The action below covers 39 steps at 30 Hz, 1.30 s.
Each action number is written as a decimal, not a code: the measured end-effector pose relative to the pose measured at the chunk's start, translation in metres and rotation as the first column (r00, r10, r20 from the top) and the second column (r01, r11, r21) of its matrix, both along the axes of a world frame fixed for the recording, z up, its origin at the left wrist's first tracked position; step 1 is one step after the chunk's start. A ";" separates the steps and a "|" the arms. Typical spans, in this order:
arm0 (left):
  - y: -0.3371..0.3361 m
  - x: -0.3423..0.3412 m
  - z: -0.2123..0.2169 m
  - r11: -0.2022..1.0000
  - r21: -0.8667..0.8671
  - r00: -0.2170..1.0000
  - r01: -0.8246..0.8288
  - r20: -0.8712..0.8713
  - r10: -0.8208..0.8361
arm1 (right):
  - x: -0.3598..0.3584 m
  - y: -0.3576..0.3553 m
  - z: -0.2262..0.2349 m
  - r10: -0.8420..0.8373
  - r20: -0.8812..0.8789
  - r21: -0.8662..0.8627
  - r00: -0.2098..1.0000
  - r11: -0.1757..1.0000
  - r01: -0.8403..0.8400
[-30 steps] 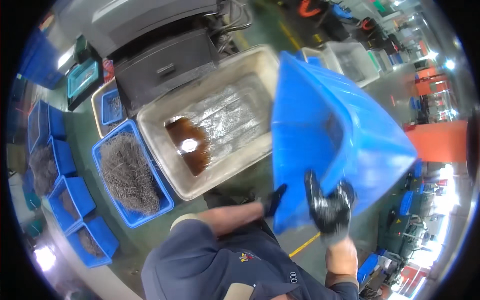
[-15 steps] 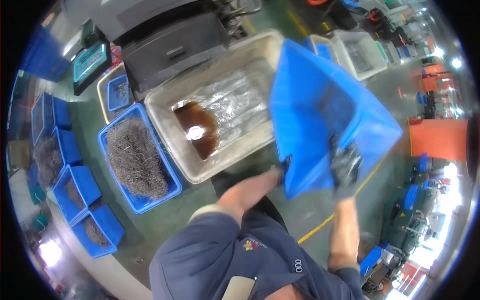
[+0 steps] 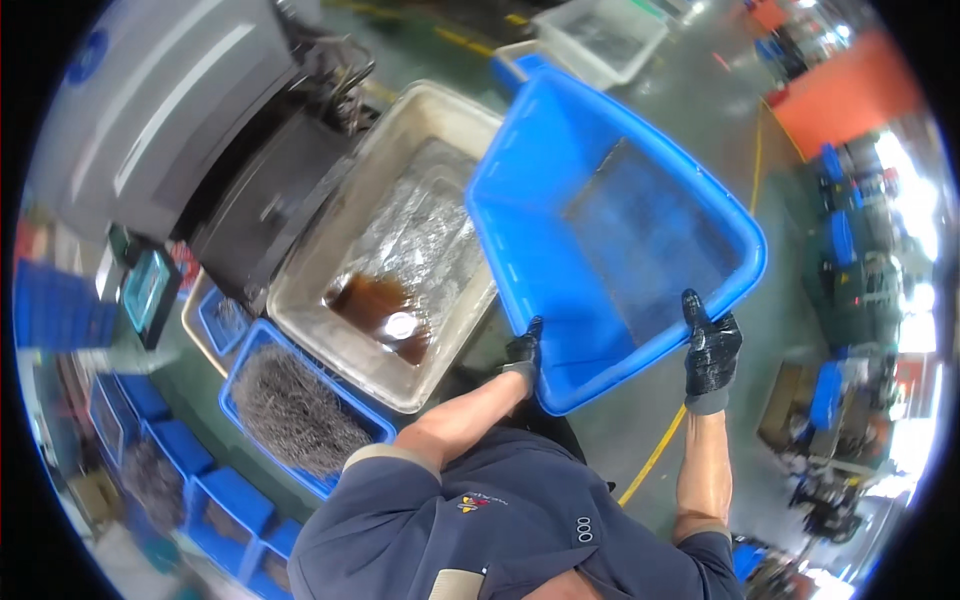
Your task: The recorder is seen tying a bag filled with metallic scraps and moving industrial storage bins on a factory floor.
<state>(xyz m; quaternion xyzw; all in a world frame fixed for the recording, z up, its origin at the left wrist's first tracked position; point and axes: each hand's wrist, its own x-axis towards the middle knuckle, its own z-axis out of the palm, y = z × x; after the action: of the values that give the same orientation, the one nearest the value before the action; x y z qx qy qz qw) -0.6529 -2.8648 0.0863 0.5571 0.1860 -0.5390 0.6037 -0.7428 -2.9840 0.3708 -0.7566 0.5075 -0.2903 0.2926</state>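
Note:
A large blue plastic tub is held up in front of me, tilted so that its inside faces me. Its bottom shows a dark, grimy patch. My left hand, in a black glove, grips the rim at the tub's near left corner. The gloved right hand is closed on the near right part of the rim, its thumb over the edge and its palm wet and shiny. Left of the blue tub stands a big dirty beige tub, with brown liquid pooled at its near end and a wet, shiny bottom.
Next to the beige tub, a blue bin holds tangled metal shavings. More blue bins stand at lower left. A dark machine box borders the beige tub. White tubs stand behind; a yellow floor line runs at right.
The blue tub has turned so that more of its inside and bottom shows. My right hand now grips its near right rim. The view has swung to the right.

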 end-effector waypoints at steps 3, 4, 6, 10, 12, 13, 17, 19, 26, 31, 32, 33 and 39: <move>0.002 -0.015 -0.011 0.970 0.239 0.934 0.053 0.332 -0.133 | -0.058 -0.005 -0.021 -0.161 0.187 0.170 0.969 0.977 0.129; -0.001 -0.021 -0.028 0.965 0.245 0.921 0.090 0.349 -0.174 | -0.077 -0.005 -0.029 -0.203 0.205 0.177 0.958 0.970 0.167; -0.008 -0.025 -0.070 0.957 0.271 0.827 0.106 0.510 -0.236 | -0.115 -0.005 -0.045 -0.279 0.424 0.276 0.862 0.946 0.171; -0.041 -0.065 0.001 0.960 0.133 0.860 0.245 0.428 -0.278 | -0.246 -0.029 -0.138 -0.510 0.642 0.578 0.573 0.813 0.076; -0.022 -0.050 -0.082 0.845 0.312 0.391 0.433 0.780 -0.489 | -0.253 -0.025 -0.139 -0.600 0.548 0.626 0.583 0.756 0.190; -0.053 -0.095 -0.064 0.854 0.282 0.598 0.437 0.619 -0.510 | -0.297 -0.027 -0.155 -0.645 0.532 0.639 0.549 0.731 0.240; -0.120 -0.202 -0.033 0.839 0.328 0.696 0.433 0.469 -0.543 | -0.424 -0.045 -0.212 -0.751 0.506 0.726 0.424 0.636 0.262; -0.145 -0.259 -0.039 0.799 0.321 0.673 0.508 0.432 -0.601 | -0.485 -0.055 -0.244 -0.827 0.441 0.782 0.348 0.545 0.303; -0.246 -0.467 -0.092 0.653 0.385 0.506 0.653 0.420 -0.754 | -0.687 -0.063 -0.320 -0.884 0.464 0.831 -0.060 0.411 0.374; -0.298 -0.635 -0.085 0.532 0.395 0.412 0.749 0.352 -0.841 | -0.793 -0.043 -0.301 -0.925 0.330 0.862 -0.187 0.215 0.458; -0.313 -0.655 -0.114 0.516 0.386 0.392 0.765 0.356 -0.848 | -0.804 -0.045 -0.300 -0.891 0.399 0.844 -0.217 0.263 0.468; -0.338 -0.662 -0.142 0.593 0.143 0.573 0.792 0.161 -0.804 | -0.807 -0.056 -0.297 -0.881 0.420 0.840 -0.217 0.287 0.461; -0.346 -0.889 -0.136 0.138 -0.138 0.093 0.981 -0.291 -0.952 | -0.847 -0.003 -0.258 -0.755 0.599 0.775 -0.269 0.459 0.435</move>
<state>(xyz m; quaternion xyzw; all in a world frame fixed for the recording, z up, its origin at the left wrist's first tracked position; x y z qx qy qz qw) -1.5416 -3.2107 -0.0501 0.4760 -0.1083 -0.8719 0.0378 -1.5900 -2.9871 0.1124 0.0258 0.5378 -0.7201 0.4378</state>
